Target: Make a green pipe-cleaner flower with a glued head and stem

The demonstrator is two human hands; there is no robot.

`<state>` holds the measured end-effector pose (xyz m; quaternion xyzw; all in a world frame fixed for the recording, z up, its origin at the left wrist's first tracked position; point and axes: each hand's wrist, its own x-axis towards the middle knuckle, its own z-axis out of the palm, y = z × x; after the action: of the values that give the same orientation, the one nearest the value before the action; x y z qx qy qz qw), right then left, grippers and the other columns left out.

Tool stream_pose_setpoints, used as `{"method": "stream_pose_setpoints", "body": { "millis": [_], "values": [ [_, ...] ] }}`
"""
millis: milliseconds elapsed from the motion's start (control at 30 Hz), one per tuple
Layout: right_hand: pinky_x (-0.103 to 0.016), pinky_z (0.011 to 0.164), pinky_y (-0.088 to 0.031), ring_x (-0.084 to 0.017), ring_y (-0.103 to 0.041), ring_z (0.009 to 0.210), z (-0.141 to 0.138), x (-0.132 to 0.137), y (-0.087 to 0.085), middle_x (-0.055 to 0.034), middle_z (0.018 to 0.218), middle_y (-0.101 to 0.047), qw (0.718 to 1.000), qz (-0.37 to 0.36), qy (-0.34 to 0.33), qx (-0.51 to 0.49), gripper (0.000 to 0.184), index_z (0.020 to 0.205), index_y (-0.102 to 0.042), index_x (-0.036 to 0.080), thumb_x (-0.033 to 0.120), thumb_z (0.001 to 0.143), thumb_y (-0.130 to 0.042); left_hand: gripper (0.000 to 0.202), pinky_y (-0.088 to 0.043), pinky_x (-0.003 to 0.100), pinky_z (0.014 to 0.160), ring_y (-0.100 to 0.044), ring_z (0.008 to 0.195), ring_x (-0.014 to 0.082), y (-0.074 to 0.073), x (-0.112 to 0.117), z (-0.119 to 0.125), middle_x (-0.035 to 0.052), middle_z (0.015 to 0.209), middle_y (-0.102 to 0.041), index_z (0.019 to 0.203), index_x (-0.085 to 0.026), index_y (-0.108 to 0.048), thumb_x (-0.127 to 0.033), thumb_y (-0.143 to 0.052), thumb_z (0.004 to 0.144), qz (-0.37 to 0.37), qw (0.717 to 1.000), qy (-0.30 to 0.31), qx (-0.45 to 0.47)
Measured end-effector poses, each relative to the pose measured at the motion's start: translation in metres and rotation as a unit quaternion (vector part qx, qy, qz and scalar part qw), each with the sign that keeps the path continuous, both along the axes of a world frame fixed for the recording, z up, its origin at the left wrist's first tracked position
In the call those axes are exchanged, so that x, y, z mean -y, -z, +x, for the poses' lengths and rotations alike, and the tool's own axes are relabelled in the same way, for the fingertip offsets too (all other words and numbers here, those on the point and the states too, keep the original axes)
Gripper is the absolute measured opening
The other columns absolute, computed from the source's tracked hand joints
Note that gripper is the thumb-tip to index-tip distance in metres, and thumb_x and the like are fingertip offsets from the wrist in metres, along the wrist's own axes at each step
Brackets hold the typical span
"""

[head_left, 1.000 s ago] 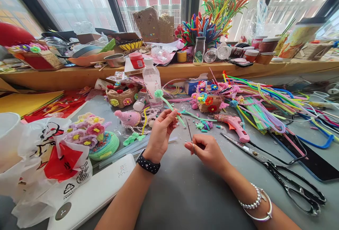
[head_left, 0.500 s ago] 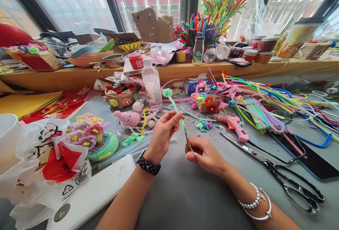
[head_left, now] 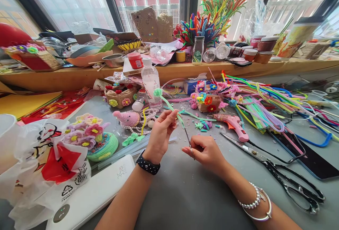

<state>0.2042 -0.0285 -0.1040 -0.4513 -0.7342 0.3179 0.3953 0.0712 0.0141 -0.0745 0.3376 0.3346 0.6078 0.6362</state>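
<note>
My left hand (head_left: 161, 131) pinches a green pipe-cleaner stem (head_left: 169, 106) that ends in a small curled green tuft at its upper tip. The stem slants up to the left, over the grey table (head_left: 185, 194). My right hand (head_left: 206, 150) is closed on a thin metal wire (head_left: 189, 141) whose upper end meets the lower end of the green stem. Both hands sit close together at the table's middle. A black dotted watch band is on my left wrist, and silver bracelets are on my right.
Big black scissors (head_left: 280, 175) and a pink glue gun (head_left: 234, 124) lie to the right, beside a heap of coloured pipe cleaners (head_left: 265, 99). A clear bottle (head_left: 151, 82), small flower baskets (head_left: 121, 95), a white box (head_left: 92, 191) and a plastic bag (head_left: 45, 166) crowd the left.
The green stem has swung left again after leaning right half a second ago. My right hand brought the wire up against the stem's lower end and holds it there.
</note>
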Motion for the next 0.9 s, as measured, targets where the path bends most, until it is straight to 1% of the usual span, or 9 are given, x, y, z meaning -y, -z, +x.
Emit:
{"method": "stream_pose_setpoints", "body": {
  "millis": [133,200,300,433,500,567,733,900],
  "values": [
    [-0.018,0.045,-0.030,-0.006,-0.033,0.042,0.0000,-0.0002,0.0005,0.0043,0.041,-0.040,1.000,0.000,0.000,-0.007,0.035,0.045,-0.031,0.017,0.025,0.072,-0.052,0.013,-0.032,0.014,0.043,-0.038,0.046,0.0010,0.0000,-0.0008,-0.0003,-0.0058,0.056,-0.044,0.066,-0.014,-0.059,-0.020,-0.068,0.058,0.003,1.000,-0.002,0.017],
    [-0.019,0.045,-0.030,-0.006,-0.033,0.042,0.0002,-0.0004,0.0004,0.0041,0.042,-0.041,1.000,-0.003,0.001,-0.007,0.035,0.045,-0.031,0.017,0.027,0.072,-0.052,0.013,-0.032,0.014,0.043,-0.037,0.046,0.0009,-0.0003,-0.0007,-0.0002,-0.0057,0.057,-0.044,0.068,-0.014,-0.059,-0.020,-0.067,0.060,0.005,1.000,0.002,0.018],
    [-0.019,0.043,-0.028,-0.007,-0.030,0.043,0.0010,-0.0007,-0.0006,0.0044,0.042,-0.038,1.000,-0.022,-0.004,0.001,0.038,0.046,-0.031,0.017,0.037,0.073,-0.051,0.013,-0.031,0.013,0.043,-0.037,0.046,0.0008,-0.0012,-0.0001,-0.0002,-0.0055,0.057,-0.043,0.071,-0.013,-0.060,-0.020,-0.066,0.061,0.010,1.000,0.001,0.018],
    [-0.020,0.042,-0.024,-0.007,-0.030,0.046,0.0030,-0.0005,-0.0034,0.0035,0.047,-0.035,0.997,-0.042,-0.057,0.010,0.047,0.049,-0.036,0.016,0.057,0.073,-0.040,0.012,-0.031,0.013,0.043,-0.036,0.046,0.0006,-0.0021,0.0004,-0.0005,-0.0057,0.057,-0.042,0.071,-0.013,-0.060,-0.020,-0.065,0.062,0.013,1.000,0.009,0.015],
    [-0.021,0.044,-0.025,-0.008,-0.032,0.047,0.0038,-0.0003,-0.0043,0.0028,0.049,-0.036,0.996,-0.044,-0.079,0.007,0.053,0.051,-0.039,0.016,0.064,0.072,-0.033,0.011,-0.030,0.014,0.042,-0.035,0.045,0.0002,-0.0021,0.0007,-0.0004,-0.0056,0.059,-0.044,0.071,-0.014,-0.060,-0.020,-0.065,0.063,0.011,1.000,0.021,0.011],
    [-0.021,0.044,-0.026,-0.008,-0.033,0.047,0.0044,-0.0004,-0.0042,0.0026,0.049,-0.038,0.994,-0.050,-0.094,0.005,0.056,0.052,-0.040,0.015,0.067,0.070,-0.031,0.012,-0.030,0.014,0.042,-0.034,0.045,0.0000,-0.0021,0.0012,0.0001,-0.0054,0.060,-0.045,0.070,-0.014,-0.059,-0.020,-0.066,0.062,0.007,0.999,0.031,0.003],
    [-0.020,0.044,-0.026,-0.007,-0.033,0.047,0.0052,-0.0010,-0.0017,0.0028,0.049,-0.038,0.990,-0.063,-0.123,-0.003,0.057,0.051,-0.041,0.015,0.067,0.071,-0.030,0.012,-0.030,0.014,0.044,-0.033,0.045,0.0010,-0.0027,0.0032,0.0019,-0.0064,0.053,-0.041,0.072,-0.014,-0.060,-0.022,-0.065,0.063,0.003,0.998,0.046,-0.034],
    [-0.020,0.044,-0.026,-0.007,-0.032,0.047,0.0046,-0.0008,-0.0007,0.0033,0.048,-0.037,0.992,-0.057,-0.113,-0.011,0.051,0.051,-0.038,0.016,0.063,0.071,-0.037,0.012,-0.030,0.014,0.045,-0.034,0.046,0.0014,-0.0040,0.0043,0.0018,-0.0064,0.052,-0.041,0.072,-0.015,-0.061,-0.023,-0.064,0.064,-0.004,0.997,0.051,-0.055]
  ]
}}
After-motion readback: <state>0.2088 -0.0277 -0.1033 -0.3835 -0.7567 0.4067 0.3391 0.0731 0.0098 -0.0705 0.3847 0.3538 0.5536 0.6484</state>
